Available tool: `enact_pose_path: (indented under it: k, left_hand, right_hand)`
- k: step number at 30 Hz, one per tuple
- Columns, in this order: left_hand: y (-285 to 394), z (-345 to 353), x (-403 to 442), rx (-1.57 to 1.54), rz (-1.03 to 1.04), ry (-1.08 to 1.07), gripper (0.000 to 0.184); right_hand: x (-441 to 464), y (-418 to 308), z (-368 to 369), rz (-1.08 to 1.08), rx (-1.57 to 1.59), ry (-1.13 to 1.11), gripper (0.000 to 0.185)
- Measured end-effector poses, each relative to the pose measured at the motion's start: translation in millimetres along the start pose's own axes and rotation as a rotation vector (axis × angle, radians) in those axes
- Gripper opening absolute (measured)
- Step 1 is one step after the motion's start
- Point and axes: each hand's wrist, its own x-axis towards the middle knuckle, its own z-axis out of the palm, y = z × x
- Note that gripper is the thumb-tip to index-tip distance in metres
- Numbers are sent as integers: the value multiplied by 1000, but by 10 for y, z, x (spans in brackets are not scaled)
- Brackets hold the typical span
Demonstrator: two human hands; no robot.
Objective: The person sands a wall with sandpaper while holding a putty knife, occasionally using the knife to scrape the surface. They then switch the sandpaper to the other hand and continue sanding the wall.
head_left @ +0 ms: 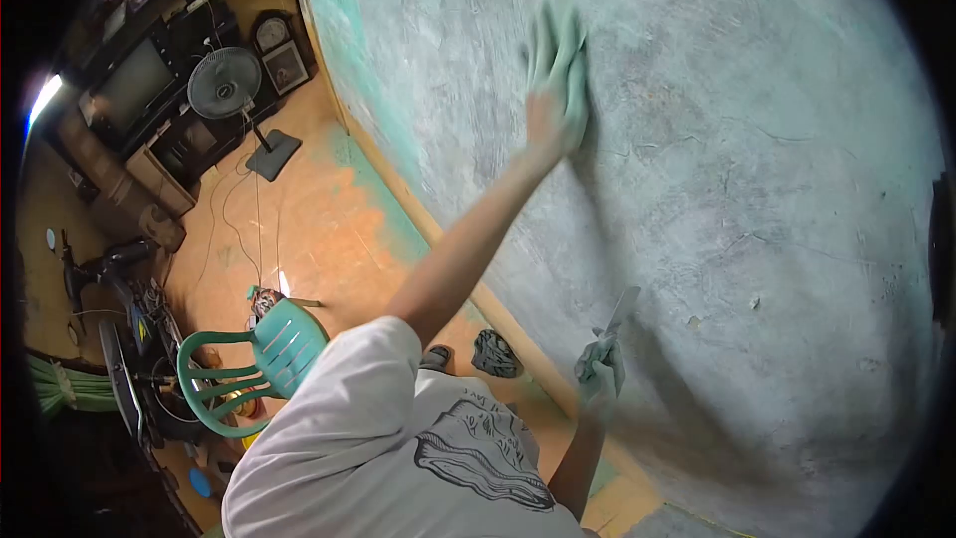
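On the grey and pale green wall [687,179], my left hand [558,85] lies palm-in with its fingers stretched upward, slightly blurred. Pale green covers its fingers and the back of the hand; whether this is a glove or paint, I cannot tell. Lower down, my right hand [599,374] is closed around the handle of a scraper [623,309], whose flat blade points up beside the wall. Green also coats the right hand. Fine cracks and small chipped spots mark the wall's surface.
A green plastic chair [289,344] stands at the left, near a bicycle [124,359]. Further back are a standing fan [224,83], a television [134,85] and cables on the orange floor [329,229]. A dark bundle [495,354] lies by the wall's base.
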Motion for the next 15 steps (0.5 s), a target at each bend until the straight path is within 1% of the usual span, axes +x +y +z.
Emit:
enact_pose_path:
  k: [3,4,5,6,8,9,11,14,15]
  left_hand:
    - [-263,-24,-1284,-47,-424,-58,56]
    - [-410,41,-1784,-109,-513,2,55]
    - [-468,36,-2154,-155,-594,5,55]
    - [-430,-19,-2235,-202,-672,12,55]
    - [-564,61,-2104,-80,-635,26,54]
    - [-586,56,-1965,-15,-621,34,54]
    - [-549,-77,-1218,13,-472,-8,55]
    - [-395,-261,-96,-27,-166,34,54]
    - [-375,-282,123,-29,-74,59,53]
  right_hand:
    - [40,21,201,14,20,33,42]
    - [40,0,279,20,32,54,43]
    - [37,-51,337,48,50,37,43]
    - [46,-29,328,36,31,16,43]
    - [132,7,267,2,-16,-37,42]
    - [145,-31,279,34,-38,-41,42]
    - [201,-55,271,22,-45,-1,40]
    - [277,-31,264,-11,-44,6,36]
    - [298,-14,248,-24,-44,1,34]
